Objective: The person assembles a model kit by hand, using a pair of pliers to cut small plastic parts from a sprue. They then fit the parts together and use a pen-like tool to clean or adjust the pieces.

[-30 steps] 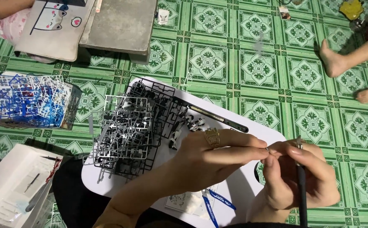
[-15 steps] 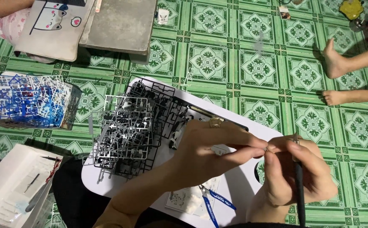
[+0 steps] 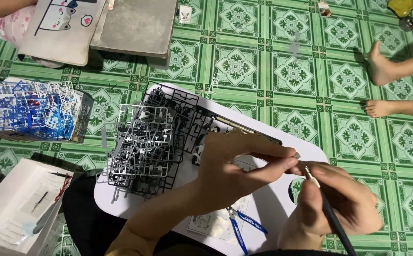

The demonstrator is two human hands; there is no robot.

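My left hand (image 3: 237, 163) pinches a tiny grey plastic part (image 3: 295, 155) between thumb and forefinger above a white lap tray (image 3: 310, 147). My right hand (image 3: 339, 201) grips a thin dark hobby knife (image 3: 327, 208) like a pen, its metal tip touching the small part. A pile of grey and black model-kit sprues (image 3: 152, 142) lies on the tray's left half, just left of my left wrist. Blue-handled nippers (image 3: 244, 225) rest on the tray below my left forearm.
A stack of blue and white sprues (image 3: 33, 111) stands on the green patterned floor at left. A white open box with tools (image 3: 17, 208) is at lower left. Another person's bare feet (image 3: 381, 87) are at right. A grey board (image 3: 133, 26) and a pouch (image 3: 57, 28) lie far up.
My two hands have stayed close together over the tray, and the knife tip has shifted slightly against the part. The other person's feet at right have moved a little.
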